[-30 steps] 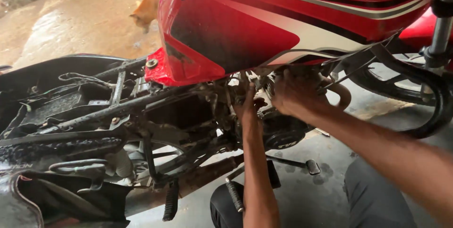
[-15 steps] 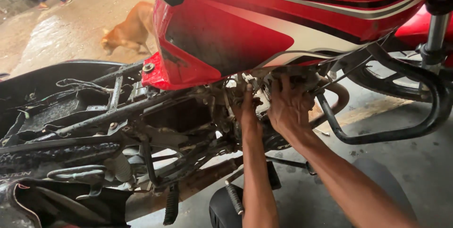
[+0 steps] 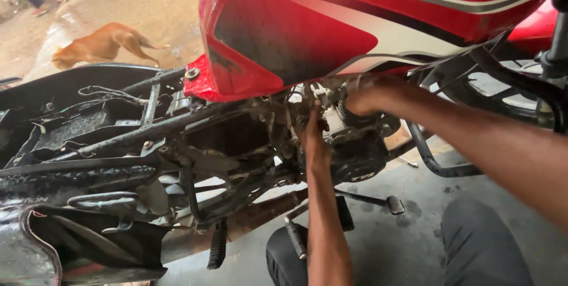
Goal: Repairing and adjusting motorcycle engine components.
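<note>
Both hands, left (image 3: 312,138) and right (image 3: 365,95), reach the greasy metal engine (image 3: 355,144) under the glossy red tank (image 3: 355,19) (finger grip hidden, cannot tell)

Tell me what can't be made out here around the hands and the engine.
Head view only:
- Left hand: fingertips hidden among engine parts; whether they grip anything cannot be told.
- Right hand: blurred, fingers tucked under the red tank; any held part is hidden.
- Tank: top and front cut off by the upper edge.
- Front wheel: mostly hidden behind the right arm and the guard bar.
- Dog: head blurred.
</note>
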